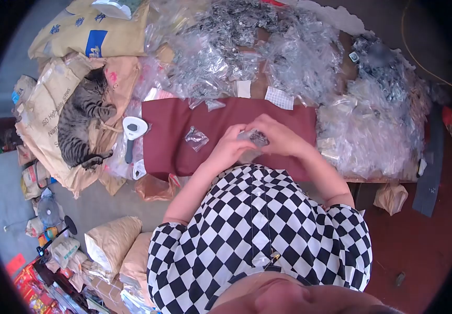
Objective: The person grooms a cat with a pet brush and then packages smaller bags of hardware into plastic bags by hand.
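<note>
Over a dark red cloth [168, 123], close to the checkered shirt, my left hand [230, 145] and my right hand [278, 135] meet. Between them is a small clear plastic bag [257, 138] with dark pieces in it, and the fingers of both hands are closed on its edges. Another small clear bag [196, 138] lies on the cloth to the left of my hands. A white card [243, 89] and a white printed label sheet [279, 98] lie just beyond the cloth.
Heaps of clear bags with small metal parts [236, 31] spread behind the cloth, with more bags [367, 131] at the right. A tabby cat [79, 120] lies on paper sacks at the left, near a white-headed tool with a grey handle [134, 128]. Full sacks [112, 243] stand lower left.
</note>
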